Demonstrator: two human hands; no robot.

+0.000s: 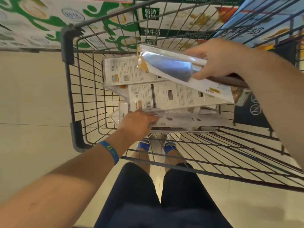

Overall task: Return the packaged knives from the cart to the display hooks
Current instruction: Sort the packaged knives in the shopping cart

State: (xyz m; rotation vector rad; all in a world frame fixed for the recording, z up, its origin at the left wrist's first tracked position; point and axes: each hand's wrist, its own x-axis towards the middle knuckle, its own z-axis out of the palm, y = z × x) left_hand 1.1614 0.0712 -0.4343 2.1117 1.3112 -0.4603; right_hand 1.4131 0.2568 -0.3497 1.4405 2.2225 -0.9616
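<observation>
A wire shopping cart [70, 89] stands in front of me with several packaged knives lying flat in it, white backs up [158, 96]. My right hand [218, 58] is shut on one packaged knife [171, 66], a wide blade in a clear blister with a dark handle, held tilted above the pile. Down in the cart, my left hand [138, 122] has its fingers closed on the edge of another clear package [177, 119] at the near side of the pile. No display hooks are in view.
Stacked milk cartons, green-and-white [49, 18] and blue [263, 27], line the far side beyond the cart. Pale floor tiles [29, 96] lie to the left. My legs and blue shoes [144, 143] stand behind the cart's rear wall.
</observation>
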